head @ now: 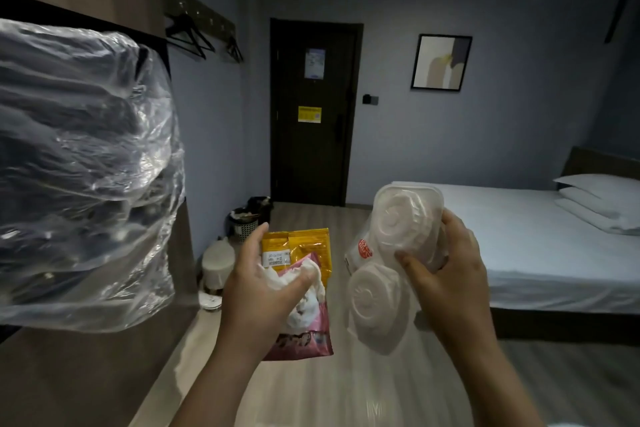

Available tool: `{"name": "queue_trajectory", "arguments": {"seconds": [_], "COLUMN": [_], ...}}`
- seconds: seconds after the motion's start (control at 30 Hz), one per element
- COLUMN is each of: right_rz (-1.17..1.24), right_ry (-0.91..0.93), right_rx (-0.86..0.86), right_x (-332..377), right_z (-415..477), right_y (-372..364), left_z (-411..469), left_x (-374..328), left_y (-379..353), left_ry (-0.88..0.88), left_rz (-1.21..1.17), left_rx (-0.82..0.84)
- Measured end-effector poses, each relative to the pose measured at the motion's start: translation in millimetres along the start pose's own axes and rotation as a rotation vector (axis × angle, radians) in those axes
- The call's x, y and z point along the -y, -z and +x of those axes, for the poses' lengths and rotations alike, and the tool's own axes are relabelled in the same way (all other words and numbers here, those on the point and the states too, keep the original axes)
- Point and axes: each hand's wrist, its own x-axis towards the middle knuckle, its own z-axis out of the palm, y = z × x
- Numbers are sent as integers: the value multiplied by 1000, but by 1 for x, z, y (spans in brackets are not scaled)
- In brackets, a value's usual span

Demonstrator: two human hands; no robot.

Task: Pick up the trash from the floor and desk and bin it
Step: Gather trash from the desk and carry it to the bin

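Nearest the lens, 2 forearms rise from the lower edge, each hand loaded with trash held above the floor (pixel 346 388). Left hand (pixel 256 291): the fingers (pixel 300 280) are curled, the thumb pressing a crumpled white tissue (pixel 306 303) onto a pink packet (pixel 304 341), with a yellow packet (pixel 313 246) fanned out behind and above; the other fingertips lie mostly hidden behind the packets. Right hand (pixel 446 274): closed round the upper tub (pixel 405 215) of 2 lidded clear tubs, thumb on its lid face and fingertips wrapped over its right rim; the lower tub (pixel 374 302) hangs below the thumb, touched by no finger that shows, and seems held only by thin clear film with a red label. Probable failures: the lower tub may swing or slide free if the film gives; the tissue, pinned by 1 thumb alone, may drop if that thumb relaxes; the 3 stacked items may shear apart while being carried. The mesh bin (pixel 244 224) stands well apart, on the floor beside the wall near the dark door (pixel 311 114), so both loads must survive the walk. Left, a garment in clear plastic cover (pixel 86 166) hangs close by; right, a bed (pixel 519 236).
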Motion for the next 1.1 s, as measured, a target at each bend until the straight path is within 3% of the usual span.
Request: {"name": "queue_trajectory", "arguments": {"seconds": [0.43, 0.87, 1.1], "right_rz": [-146, 5, 103], "right_ry": [-7, 0, -7], "right_rx": [52, 109, 163], "right_x": [-119, -250, -320], "right_z": [179, 338, 448], "right_y": [-106, -210, -280], "left_z": [204, 382, 504], "left_x": [80, 159, 196], "left_y": [-102, -196, -241], "left_ry": [33, 44, 45], "left_rz": [-26, 23, 102], "left_rx": [-22, -31, -116]}}
